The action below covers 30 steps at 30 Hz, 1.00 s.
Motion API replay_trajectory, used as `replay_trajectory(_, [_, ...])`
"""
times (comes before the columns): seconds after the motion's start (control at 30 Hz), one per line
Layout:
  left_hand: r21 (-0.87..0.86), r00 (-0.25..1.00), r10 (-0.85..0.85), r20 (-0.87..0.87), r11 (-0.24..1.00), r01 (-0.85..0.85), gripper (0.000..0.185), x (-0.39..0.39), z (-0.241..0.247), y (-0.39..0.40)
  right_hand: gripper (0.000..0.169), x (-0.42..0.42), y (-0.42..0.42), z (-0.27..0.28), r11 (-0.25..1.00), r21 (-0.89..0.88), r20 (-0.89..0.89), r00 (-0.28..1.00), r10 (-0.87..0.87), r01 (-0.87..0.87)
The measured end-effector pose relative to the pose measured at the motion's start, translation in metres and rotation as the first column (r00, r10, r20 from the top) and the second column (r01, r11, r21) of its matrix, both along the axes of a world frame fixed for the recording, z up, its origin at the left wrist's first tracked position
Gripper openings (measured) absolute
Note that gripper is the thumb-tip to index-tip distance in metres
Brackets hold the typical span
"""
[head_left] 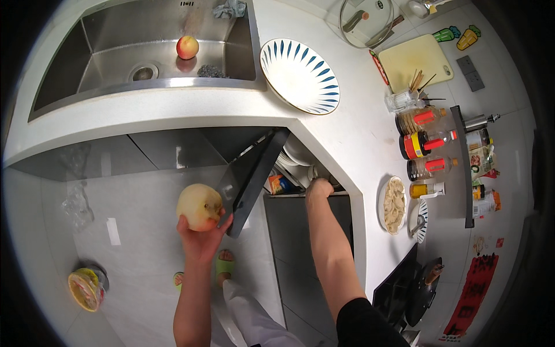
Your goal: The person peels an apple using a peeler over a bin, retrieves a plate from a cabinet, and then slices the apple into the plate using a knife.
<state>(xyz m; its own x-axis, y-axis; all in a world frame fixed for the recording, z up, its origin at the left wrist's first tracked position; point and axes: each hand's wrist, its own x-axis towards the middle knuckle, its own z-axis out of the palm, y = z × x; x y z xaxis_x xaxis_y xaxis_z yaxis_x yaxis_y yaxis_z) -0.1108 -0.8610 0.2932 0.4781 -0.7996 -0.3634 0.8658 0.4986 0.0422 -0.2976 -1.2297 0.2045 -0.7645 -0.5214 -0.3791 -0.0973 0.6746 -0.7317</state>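
Observation:
My left hand (201, 238) holds a pale, peeled-looking round fruit (199, 207) with a brown, reddish patch, above the floor. My right hand (320, 189) reaches into an open corner cabinet under the counter; its fingertips are hidden, near dishes inside. Stacked white plates (287, 158) and a colourful package (279, 184) stand in that cabinet, left of the hand. The grey cabinet door (260, 182) is swung out between my two hands. On the counter above lies a large white bowl (299, 76) with blue strokes. A red-yellow peach or nectarine (187, 47) rests in the steel sink.
The sink (173, 83) also holds a scouring pad (211, 71). Along the right counter stand oil and sauce bottles (418, 145), a plate of dumplings (394, 206), a cutting board (416, 60) and a black wok (422, 292). A lined bin (86, 288) is on the floor.

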Motion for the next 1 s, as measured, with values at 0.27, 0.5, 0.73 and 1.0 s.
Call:
replay_trajectory(0.27, [-0.049,0.998,-0.011,0.054,0.999,0.014,0.080,0.000,-0.013,0.001,0.038,-0.025,-0.051,-0.087,0.871,-0.422,0.682,0.721,0.124,0.250])
replay_trajectory(0.5, [-0.034,0.998,-0.022,0.054,0.999,0.023,0.084,0.002,-0.010,0.000,0.015,-0.022,-0.032,-0.079,0.847,-0.520,0.640,0.708,0.300,0.111])
replay_trajectory(0.73, [-0.053,0.989,-0.150,0.004,0.987,0.150,0.084,-0.057,-0.030,-0.016,0.023,-0.021,0.154,0.040,0.727,-0.287,0.435,0.591,0.679,-0.624])
replay_trajectory(1.0, [-0.051,0.916,-0.400,0.024,0.915,0.401,0.064,-0.129,0.013,-0.124,0.022,-0.111,0.205,0.162,0.598,-0.360,0.117,0.601,0.791,-0.716])
